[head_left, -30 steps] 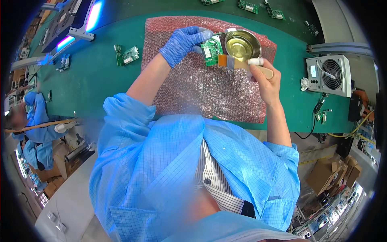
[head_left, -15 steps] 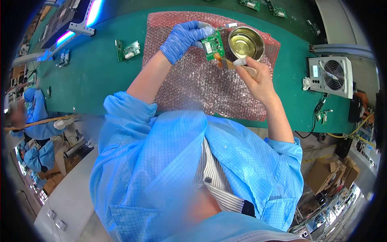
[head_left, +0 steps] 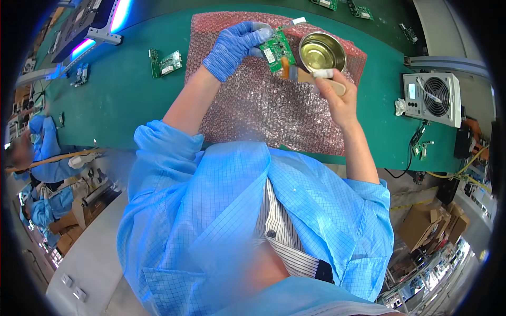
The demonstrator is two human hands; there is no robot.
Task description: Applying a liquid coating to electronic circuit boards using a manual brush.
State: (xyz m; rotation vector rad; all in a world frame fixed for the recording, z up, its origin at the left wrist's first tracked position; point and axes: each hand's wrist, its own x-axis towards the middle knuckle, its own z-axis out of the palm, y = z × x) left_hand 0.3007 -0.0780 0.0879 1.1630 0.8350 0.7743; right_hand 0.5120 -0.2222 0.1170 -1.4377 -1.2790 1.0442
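In a blue glove with pale fingertips, my left hand (head_left: 235, 48) grips a green circuit board (head_left: 278, 51) by its left edge. My right hand (head_left: 339, 95), bare apart from white coverings on the fingers, is closed round the wooden handle of a flat paintbrush (head_left: 305, 76). The brush's orange bristles are close to the board's lower right edge; whether they touch it I cannot tell. A round metal bowl (head_left: 343, 59) with clear yellowish liquid stands just behind the brush. Pinkish bubble wrap (head_left: 253, 105) lies under the bowl and beneath both hands.
More circuit boards (head_left: 169, 63) lie to the left on the green table (head_left: 121, 100), others at the far edge. A white fan unit (head_left: 432, 99) stands at the right, a dark machine with glowing tubes (head_left: 87, 26) at the far left. Another person in blue (head_left: 45, 139) is at the left.
The brush has moved right and slightly down, away from the middle of the board's lower edge. My left hand has tilted the board a little and shifted it slightly.
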